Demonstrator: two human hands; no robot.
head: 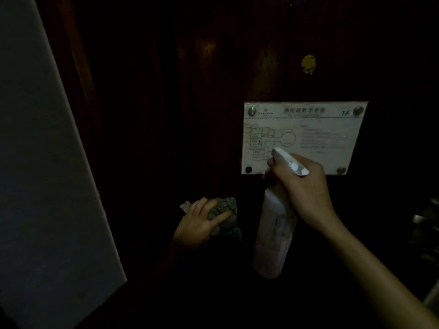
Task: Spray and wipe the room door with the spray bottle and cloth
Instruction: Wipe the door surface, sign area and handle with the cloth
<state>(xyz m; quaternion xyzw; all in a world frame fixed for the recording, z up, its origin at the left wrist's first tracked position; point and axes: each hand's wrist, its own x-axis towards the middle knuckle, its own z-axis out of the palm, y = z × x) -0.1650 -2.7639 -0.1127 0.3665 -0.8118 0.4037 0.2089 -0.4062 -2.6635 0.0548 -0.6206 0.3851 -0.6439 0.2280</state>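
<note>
- Head view: the door (166, 91) is dark reddish-brown wood with a faint vertical grain and fills most of the frame. It is very dim.
- The left hand (202, 222) is low centre with its fingers curled over a bunched cloth (225, 210), holding it on the door face.
- The cloth is grey-green, crumpled and crackle-patterned, with a small pale tag sticking out to the left of the fingers.
- The right hand (306, 193) grips the neck and trigger of the spray bottle (273, 233).
- The bottle is a white plastic cylinder. Its long axis is near vertical, with the base down and slightly left.
- The nozzle points up-left at the plaque (304, 137). The bottle label is too blurred to read.
- The plaque is a pale glossy rectangle with round metal studs at the corners.
- It shows a floor-plan line drawing on the left, a Chinese heading and "1F". The small text is unreadable.
- A round brass disc (308, 64) sits above the plaque.
- A pale flat wall (35, 162) is at the left.
</note>
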